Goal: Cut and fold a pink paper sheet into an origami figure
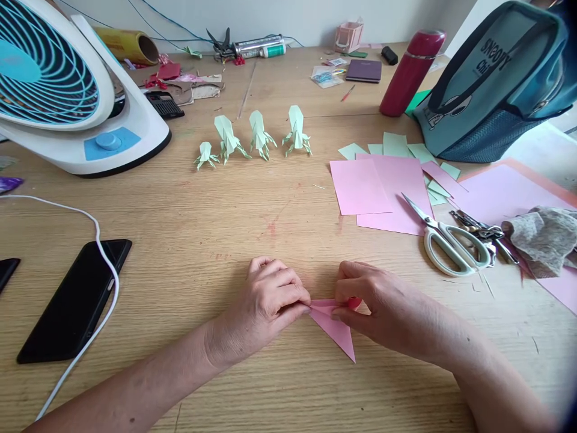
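A folded piece of pink paper (336, 331) lies low over the wooden table, one narrow point of it reaching toward me. My left hand (277, 297) pinches its left corner between thumb and fingertips. At the upper right edge of the paper, my right hand (369, 297) grips it with thumb and bent index finger. Something red shows inside the curl of the right fingers; what it is I cannot make out. Several pale green origami figures (256, 135) stand in a row farther back.
Scissors (455, 246) lie to the right beside pink sheets (392, 186) and green paper scraps (396, 144). A red flask (412, 72) and a blue bag (496, 84) stand behind. On the left are a fan (90, 108), a black phone (74, 300) and a white cable (97, 228).
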The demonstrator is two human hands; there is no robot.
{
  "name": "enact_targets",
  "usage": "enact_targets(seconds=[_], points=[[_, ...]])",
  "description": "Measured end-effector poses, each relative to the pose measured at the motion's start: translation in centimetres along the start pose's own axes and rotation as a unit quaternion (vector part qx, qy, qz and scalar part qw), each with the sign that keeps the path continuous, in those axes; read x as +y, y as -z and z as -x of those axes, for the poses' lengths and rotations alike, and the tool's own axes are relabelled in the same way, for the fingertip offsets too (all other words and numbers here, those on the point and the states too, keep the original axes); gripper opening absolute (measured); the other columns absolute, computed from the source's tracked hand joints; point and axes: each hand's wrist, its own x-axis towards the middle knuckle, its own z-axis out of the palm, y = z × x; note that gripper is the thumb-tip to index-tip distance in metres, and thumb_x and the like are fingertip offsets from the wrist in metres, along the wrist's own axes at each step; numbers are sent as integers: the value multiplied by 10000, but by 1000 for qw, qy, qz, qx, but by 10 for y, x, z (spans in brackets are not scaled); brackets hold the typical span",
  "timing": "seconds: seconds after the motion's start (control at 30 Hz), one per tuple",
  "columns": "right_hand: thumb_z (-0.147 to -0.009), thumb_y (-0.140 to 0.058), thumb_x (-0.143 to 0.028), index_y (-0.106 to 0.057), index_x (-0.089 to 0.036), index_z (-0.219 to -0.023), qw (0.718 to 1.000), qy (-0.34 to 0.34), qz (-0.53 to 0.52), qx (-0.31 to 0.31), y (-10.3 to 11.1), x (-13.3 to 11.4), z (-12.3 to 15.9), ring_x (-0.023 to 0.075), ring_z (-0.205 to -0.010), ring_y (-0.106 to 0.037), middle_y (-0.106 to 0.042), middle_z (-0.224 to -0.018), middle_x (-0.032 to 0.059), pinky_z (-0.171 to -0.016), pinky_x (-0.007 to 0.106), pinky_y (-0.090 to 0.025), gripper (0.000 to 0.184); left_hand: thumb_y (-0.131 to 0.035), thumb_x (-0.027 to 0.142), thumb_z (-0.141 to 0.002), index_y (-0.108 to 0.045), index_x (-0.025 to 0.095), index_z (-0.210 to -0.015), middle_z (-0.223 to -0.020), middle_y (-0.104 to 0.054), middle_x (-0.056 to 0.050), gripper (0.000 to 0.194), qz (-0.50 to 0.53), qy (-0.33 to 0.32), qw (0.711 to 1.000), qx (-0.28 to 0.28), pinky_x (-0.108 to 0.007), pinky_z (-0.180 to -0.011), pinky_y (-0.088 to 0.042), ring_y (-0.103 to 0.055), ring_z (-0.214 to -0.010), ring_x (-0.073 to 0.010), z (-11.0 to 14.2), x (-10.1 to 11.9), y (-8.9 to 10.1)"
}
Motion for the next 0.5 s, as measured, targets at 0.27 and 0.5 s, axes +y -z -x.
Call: enact_targets(seconds=[0.27, 0.5], points=[[-836, -665, -149, -544, -182, -623, 1000, -2, 7, 10, -5, 1, -1, 134, -698, -500, -550, -767, -2, -647, 277, -363, 248, -720, 238, -866, -678, 203, -769, -746, -636, 30, 112, -1, 35, 999, -10, -348, -849, -306, -536, -801, -152, 1, -4, 0], [-872, -647, -175, -558, -188, -634, 1000, -8, 3, 11, -4, 1, -1, 136, -706, -513, -561, -781, -1, -649, 283, -374, 255, -704, 230, -877, -691, 220, -802, -757, -633, 25, 77, 11, 34, 999, -5, -353, -850, -307, -538, -803, -156, 1, -7, 0]])
